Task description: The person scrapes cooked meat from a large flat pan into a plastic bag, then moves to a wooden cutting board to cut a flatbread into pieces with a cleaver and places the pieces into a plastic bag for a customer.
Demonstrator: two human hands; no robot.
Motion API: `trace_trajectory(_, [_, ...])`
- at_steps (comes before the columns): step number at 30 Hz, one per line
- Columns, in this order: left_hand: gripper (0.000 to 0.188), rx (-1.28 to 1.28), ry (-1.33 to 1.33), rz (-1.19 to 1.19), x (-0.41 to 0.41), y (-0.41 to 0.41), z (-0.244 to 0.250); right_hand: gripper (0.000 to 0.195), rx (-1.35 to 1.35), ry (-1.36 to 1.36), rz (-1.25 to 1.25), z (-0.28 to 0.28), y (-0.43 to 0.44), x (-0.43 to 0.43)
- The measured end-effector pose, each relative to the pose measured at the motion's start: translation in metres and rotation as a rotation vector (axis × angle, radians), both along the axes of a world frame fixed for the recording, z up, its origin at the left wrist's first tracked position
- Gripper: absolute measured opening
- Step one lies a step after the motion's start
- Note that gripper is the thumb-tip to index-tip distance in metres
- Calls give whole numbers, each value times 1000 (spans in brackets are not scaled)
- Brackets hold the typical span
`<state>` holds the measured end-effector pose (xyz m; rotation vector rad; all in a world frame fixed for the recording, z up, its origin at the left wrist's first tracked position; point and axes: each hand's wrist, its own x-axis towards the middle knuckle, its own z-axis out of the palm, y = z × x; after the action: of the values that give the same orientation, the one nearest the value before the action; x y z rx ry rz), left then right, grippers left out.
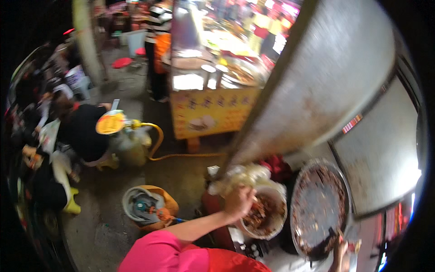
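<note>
My left hand (239, 203) is closed at the upper left rim of a round tub (282, 222) that holds reddish-brown food pieces; blur hides what its fingers grip, and some of the food lies just below them. To the right stands a large round metal pan (347, 190) with dark, saucy bits around its inner side and a greyish middle. My right hand (341, 246) is at the pan's lower right edge, with a dark utensil reaching from it into the pan; its fingers are blurred, but they wrap the handle. Clear plastic bags (251, 173) lie beside the tub.
A big metal sheet or hood (306, 88) slants overhead on the right. On the floor at left stand a bucket with an orange rim (171, 200) and a gas cylinder (131, 146) with a yellow hose (183, 155). A lit food stall (214, 112) is ahead; people sit at left.
</note>
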<state>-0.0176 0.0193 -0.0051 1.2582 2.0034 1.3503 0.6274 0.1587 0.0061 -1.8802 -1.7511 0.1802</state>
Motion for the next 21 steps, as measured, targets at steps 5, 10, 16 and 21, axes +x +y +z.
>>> trace_trajectory(5, [30,-58,0,18,-7,2,-6,58,-121,-105,-84,81,-5,-196])
trace_trajectory(10, [27,122,66,93,-3,-2,-9,38,-177,667,-133,70,-56,-261])
trace_trajectory(16, [31,123,123,143,-2,0,-4,15,-232,1196,-43,57,-103,-275])
trace_trajectory(21, [37,139,134,215,2,1,-18,36,-145,1100,85,12,-104,-218])
